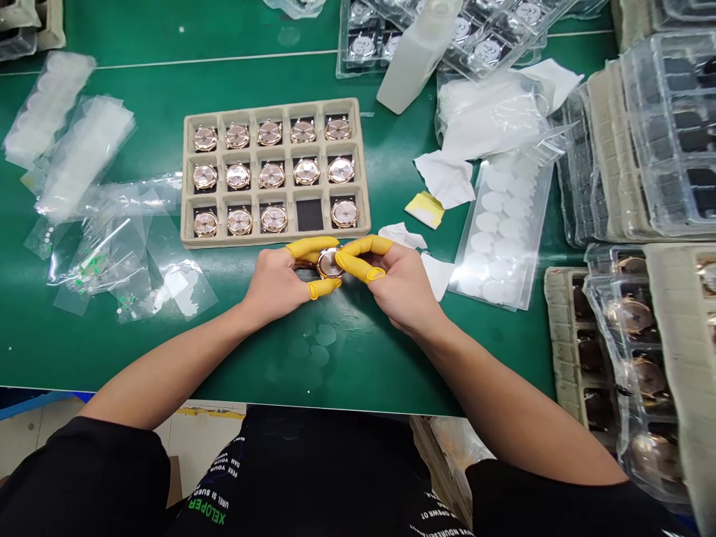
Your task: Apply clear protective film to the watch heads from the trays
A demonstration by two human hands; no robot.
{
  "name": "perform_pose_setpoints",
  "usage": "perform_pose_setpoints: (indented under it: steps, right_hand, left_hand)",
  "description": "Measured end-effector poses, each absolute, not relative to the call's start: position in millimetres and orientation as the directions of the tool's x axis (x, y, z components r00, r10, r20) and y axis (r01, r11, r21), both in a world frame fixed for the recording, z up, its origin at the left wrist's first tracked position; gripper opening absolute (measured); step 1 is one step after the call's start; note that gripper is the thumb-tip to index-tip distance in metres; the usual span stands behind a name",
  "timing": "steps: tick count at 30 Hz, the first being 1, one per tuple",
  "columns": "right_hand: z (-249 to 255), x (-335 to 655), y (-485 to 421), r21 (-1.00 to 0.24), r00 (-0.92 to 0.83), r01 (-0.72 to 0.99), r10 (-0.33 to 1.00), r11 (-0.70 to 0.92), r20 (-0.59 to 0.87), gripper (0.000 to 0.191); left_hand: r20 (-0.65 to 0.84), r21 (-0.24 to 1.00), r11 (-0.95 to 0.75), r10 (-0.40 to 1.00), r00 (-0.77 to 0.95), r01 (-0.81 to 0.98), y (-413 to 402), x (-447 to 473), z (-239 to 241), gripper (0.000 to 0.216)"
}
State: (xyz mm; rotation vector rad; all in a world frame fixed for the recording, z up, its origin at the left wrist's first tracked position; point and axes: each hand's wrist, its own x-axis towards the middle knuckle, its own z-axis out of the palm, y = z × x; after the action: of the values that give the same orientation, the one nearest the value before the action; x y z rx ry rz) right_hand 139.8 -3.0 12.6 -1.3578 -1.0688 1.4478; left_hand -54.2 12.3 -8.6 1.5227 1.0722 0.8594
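Observation:
Just below the beige tray (361, 201), my left hand (280, 280) grips a rose-gold watch head (327, 264) by its edge, with yellow finger cots on the thumb and finger. My right hand (397, 280), also in yellow cots, is closed at the right side of the same watch head, its fingertips over the rim and face. Whether a small item is pinched there is hidden. Strapless watch heads like it fill the tray's compartments, except one in the front row that shows a bare black pad (309, 215).
Clear plastic sheets (101, 261) lie at left. At right are white tissues (447, 179), a yellow scrap (425, 209) and a sheet of round white stickers (497, 239). A white bottle (414, 63) lies behind. Stacked trays (615, 149) line the right edge.

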Motion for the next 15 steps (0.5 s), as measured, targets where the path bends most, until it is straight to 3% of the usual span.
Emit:
perform_pose_setpoints:
  steps: [15]
  right_hand:
    - [10.4,140.5,-2.8,-0.968,-0.027,-0.032,0.969,-0.248,-0.247,0.034]
  left_hand:
    - [-0.014,0.974,-0.062,0.942,0.336,0.216,11.6,-53.6,-7.2,0.059]
